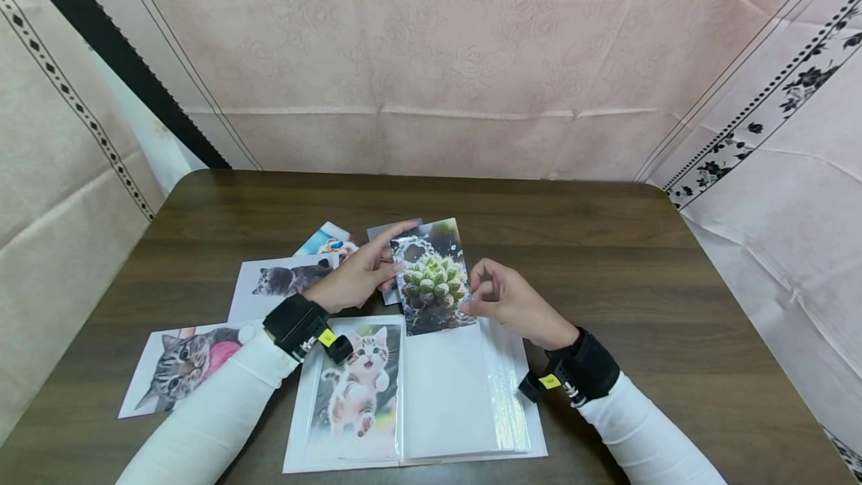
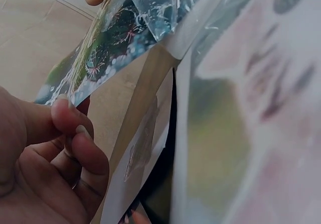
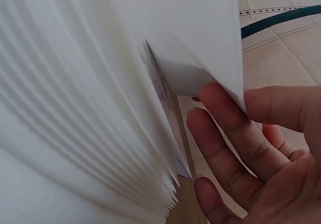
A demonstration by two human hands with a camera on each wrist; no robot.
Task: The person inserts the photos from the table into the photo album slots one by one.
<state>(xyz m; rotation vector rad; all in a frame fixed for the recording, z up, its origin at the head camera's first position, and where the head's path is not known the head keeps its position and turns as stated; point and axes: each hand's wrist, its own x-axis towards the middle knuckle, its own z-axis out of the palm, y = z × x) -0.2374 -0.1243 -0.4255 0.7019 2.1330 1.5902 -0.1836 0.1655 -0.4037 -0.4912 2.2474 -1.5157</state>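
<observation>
A photo album (image 1: 447, 395) lies spread out near the front of the table, a kitten picture (image 1: 360, 388) in its left page and a white sleeve on its right. My left hand (image 1: 367, 268) pinches the left edge of a succulent photo (image 1: 434, 275) between thumb and fingers. That photo's lower end overlaps the top of the right page, beside clear plastic in the left wrist view. At the photo's lower right, my right hand (image 1: 505, 302) pinches the corner of a white album page (image 3: 210, 43) between thumb and forefinger. Other page edges fan out beside it.
Several loose photos lie left of and behind the album: a tabby cat with pink (image 1: 185, 365), a grey cat (image 1: 286, 279) and a blue one (image 1: 323, 236). Part of another photo shows behind the succulent one. Pale patterned cloth hangs behind the brown table (image 1: 606, 245).
</observation>
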